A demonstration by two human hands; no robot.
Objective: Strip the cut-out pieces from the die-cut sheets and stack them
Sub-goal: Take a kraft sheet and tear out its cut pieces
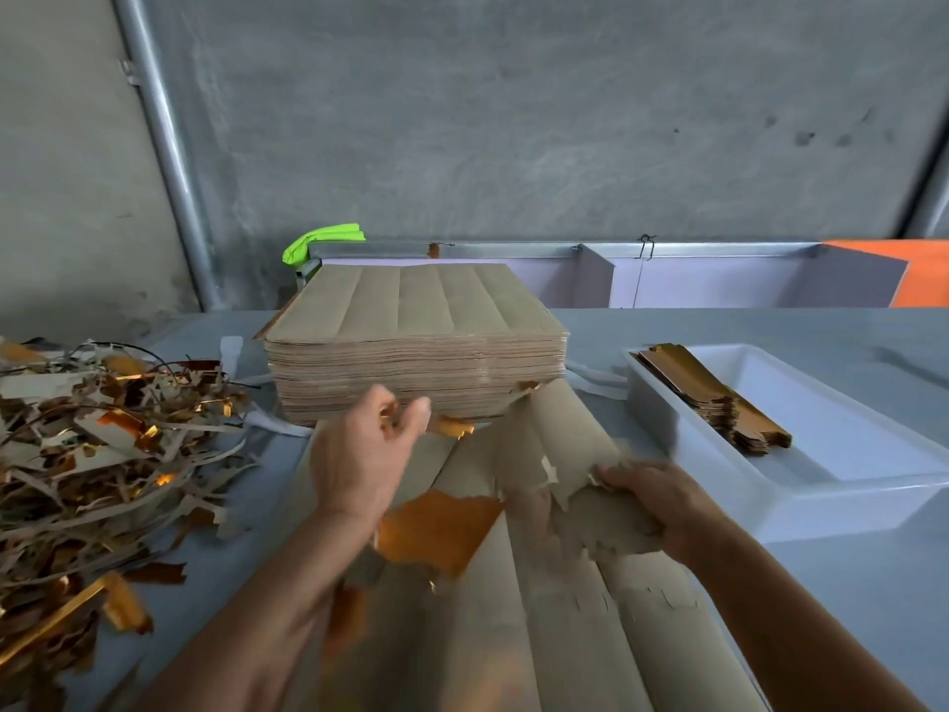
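A brown die-cut sheet (554, 624) lies in front of me, its pieces partly torn apart and gold foil showing on turned-up bits (436, 531). My left hand (364, 454) hovers over the sheet's far end, fingers curled round a small gold scrap. My right hand (652, 501) grips a crumpled torn edge of the sheet. Behind them stands a thick stack of uncut-looking brown sheets (416, 346). A white tray (842, 454) at the right holds a stack of stripped gold pieces (719, 398).
A big heap of brown and gold waste strips (97, 454) covers the table's left side. A green cloth (323, 241) lies behind the stack. A metal rail and purple panel (693, 274) run along the table's back; a grey concrete wall stands beyond.
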